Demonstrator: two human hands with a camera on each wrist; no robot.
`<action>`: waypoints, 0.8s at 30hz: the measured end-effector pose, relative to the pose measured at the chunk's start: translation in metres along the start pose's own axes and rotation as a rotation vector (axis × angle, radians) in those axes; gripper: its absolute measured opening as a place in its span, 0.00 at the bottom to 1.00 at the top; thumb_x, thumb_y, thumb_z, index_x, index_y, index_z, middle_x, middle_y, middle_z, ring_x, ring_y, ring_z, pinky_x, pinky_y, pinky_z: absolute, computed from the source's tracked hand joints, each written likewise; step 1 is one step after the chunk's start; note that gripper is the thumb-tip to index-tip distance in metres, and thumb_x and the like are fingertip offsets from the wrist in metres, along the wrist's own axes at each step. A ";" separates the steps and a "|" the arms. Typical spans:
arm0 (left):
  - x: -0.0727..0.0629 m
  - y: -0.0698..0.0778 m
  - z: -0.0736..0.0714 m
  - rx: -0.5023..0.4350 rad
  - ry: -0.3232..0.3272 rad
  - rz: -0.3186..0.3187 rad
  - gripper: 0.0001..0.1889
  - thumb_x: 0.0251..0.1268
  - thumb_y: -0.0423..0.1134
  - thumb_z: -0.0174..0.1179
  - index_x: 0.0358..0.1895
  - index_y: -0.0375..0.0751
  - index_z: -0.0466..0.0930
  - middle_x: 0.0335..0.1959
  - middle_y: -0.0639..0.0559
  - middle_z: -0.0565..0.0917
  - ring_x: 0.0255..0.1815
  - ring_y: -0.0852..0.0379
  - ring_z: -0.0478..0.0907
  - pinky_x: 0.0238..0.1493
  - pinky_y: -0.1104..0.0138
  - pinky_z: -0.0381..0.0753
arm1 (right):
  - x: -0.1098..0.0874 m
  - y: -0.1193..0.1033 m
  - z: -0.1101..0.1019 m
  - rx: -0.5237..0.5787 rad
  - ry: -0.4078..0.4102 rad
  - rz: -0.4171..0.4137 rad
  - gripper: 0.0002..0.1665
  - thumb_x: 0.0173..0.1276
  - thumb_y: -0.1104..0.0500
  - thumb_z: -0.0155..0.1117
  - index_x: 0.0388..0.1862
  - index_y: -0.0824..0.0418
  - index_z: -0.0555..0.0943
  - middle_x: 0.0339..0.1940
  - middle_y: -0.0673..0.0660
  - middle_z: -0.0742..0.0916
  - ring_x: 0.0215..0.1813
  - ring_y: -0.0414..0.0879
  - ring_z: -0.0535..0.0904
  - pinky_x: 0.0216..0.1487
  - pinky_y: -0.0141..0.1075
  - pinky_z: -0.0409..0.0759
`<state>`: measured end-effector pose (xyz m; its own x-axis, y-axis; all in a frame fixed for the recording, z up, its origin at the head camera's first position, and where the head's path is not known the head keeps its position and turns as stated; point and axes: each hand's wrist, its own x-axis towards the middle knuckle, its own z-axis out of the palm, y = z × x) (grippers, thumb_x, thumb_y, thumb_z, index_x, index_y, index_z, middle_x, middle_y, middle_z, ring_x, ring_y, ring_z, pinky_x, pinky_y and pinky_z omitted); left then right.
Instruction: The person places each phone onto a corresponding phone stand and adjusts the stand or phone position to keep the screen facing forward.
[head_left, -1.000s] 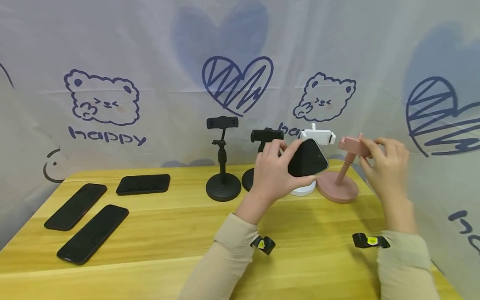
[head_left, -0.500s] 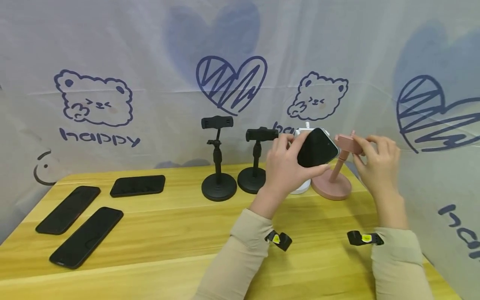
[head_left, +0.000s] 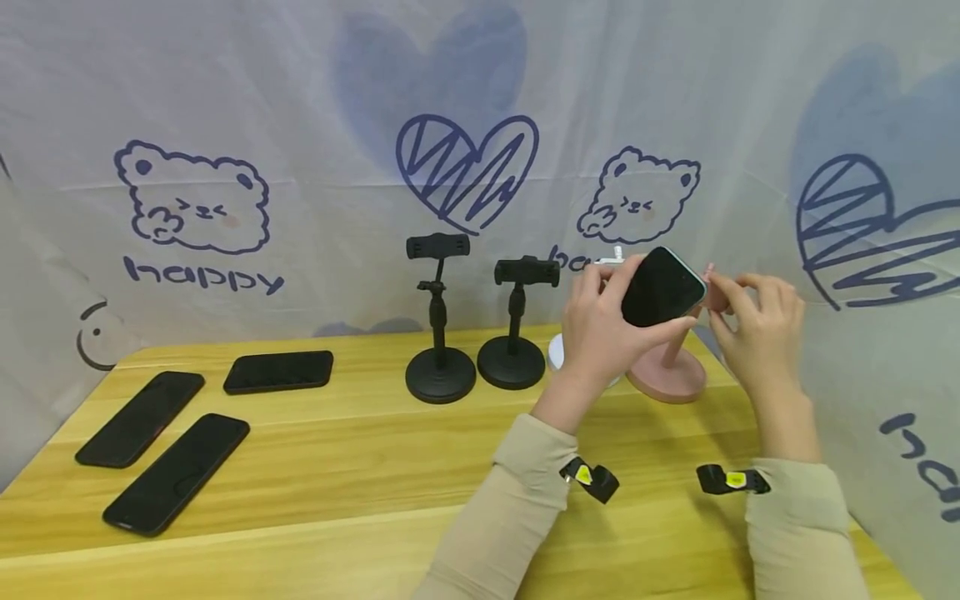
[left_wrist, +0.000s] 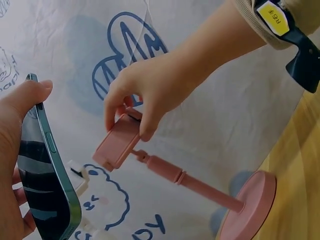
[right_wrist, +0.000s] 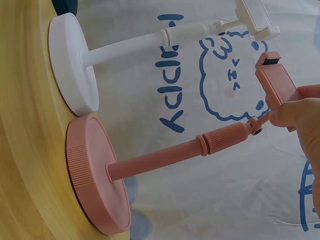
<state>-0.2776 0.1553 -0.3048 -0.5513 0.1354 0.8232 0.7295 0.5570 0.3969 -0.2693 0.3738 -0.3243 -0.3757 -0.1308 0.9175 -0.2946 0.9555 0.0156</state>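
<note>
backdrop: pale grey cloth [head_left: 285, 83], faintly creased | print: dark-blue bear faces [head_left: 195, 200], scribbled hearts [head_left: 468, 171], "happy" lettering [head_left: 202, 277], solid pale-blue hearts [head_left: 442, 87] | right side: cloth angled along the table's edge | table [head_left: 360, 467]: yellow wood grain, streaks running crosswise in head view | light: diffuse, soft shadows on table

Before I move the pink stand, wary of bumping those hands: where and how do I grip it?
Probably wrap its lower pole from the near side: slim and straight, it stands well below the clamp the right hand pinches.
</note>
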 end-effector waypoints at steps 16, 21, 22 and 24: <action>-0.007 0.010 0.031 0.105 0.083 0.072 0.43 0.36 0.71 0.71 0.61 0.56 0.76 0.45 0.55 0.75 0.45 0.62 0.71 0.42 0.75 0.72 | -0.003 -0.001 0.004 0.023 0.027 0.028 0.20 0.55 0.71 0.67 0.49 0.66 0.81 0.45 0.70 0.79 0.51 0.69 0.70 0.46 0.60 0.63; -0.003 0.016 0.033 0.144 0.077 0.089 0.43 0.37 0.72 0.69 0.61 0.57 0.76 0.45 0.56 0.76 0.45 0.62 0.71 0.40 0.74 0.71 | -0.004 0.000 0.004 0.037 0.039 0.041 0.15 0.52 0.71 0.64 0.41 0.72 0.80 0.46 0.71 0.80 0.52 0.70 0.70 0.48 0.61 0.63; -0.001 0.017 0.033 0.138 0.067 0.085 0.43 0.38 0.71 0.69 0.61 0.57 0.76 0.45 0.56 0.76 0.45 0.62 0.71 0.40 0.74 0.71 | -0.004 0.001 0.004 0.041 0.039 0.041 0.14 0.50 0.72 0.62 0.39 0.73 0.79 0.45 0.71 0.80 0.52 0.70 0.70 0.48 0.61 0.62; 0.002 0.019 0.031 0.115 0.033 0.065 0.43 0.38 0.71 0.69 0.62 0.57 0.74 0.47 0.56 0.75 0.46 0.62 0.71 0.41 0.74 0.70 | -0.004 0.002 0.003 0.046 0.042 0.037 0.11 0.50 0.72 0.61 0.34 0.74 0.77 0.45 0.72 0.79 0.51 0.71 0.70 0.48 0.62 0.62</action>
<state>-0.2770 0.1913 -0.3082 -0.4896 0.1482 0.8593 0.7108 0.6386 0.2948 -0.2708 0.3754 -0.3289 -0.3499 -0.0837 0.9331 -0.3217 0.9462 -0.0358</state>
